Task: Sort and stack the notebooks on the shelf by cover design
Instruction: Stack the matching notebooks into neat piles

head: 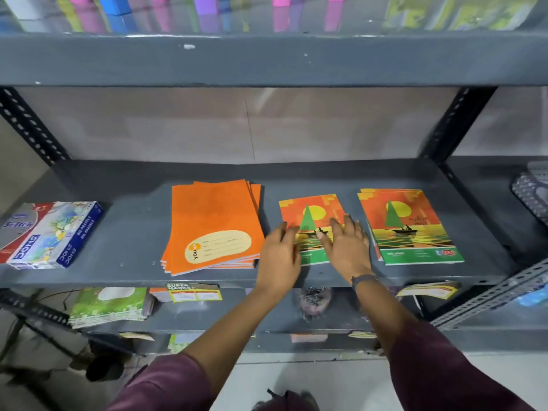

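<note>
On the grey shelf lie three groups of notebooks. A stack of plain orange notebooks sits left of centre. In the middle lies a sailboat-cover notebook, red and orange with a green sail. A small stack with the same sailboat cover lies to the right. My left hand rests at the middle notebook's left edge, fingers spread. My right hand lies flat on its right half, fingers spread. Neither hand visibly grips it, and both hide its lower part.
Boxes of oil pastels lie at the shelf's left end. Slotted metal uprights flank the bay. The shelf below holds green notebooks. Coloured blocks stand on the shelf above. A patterned item sits far right.
</note>
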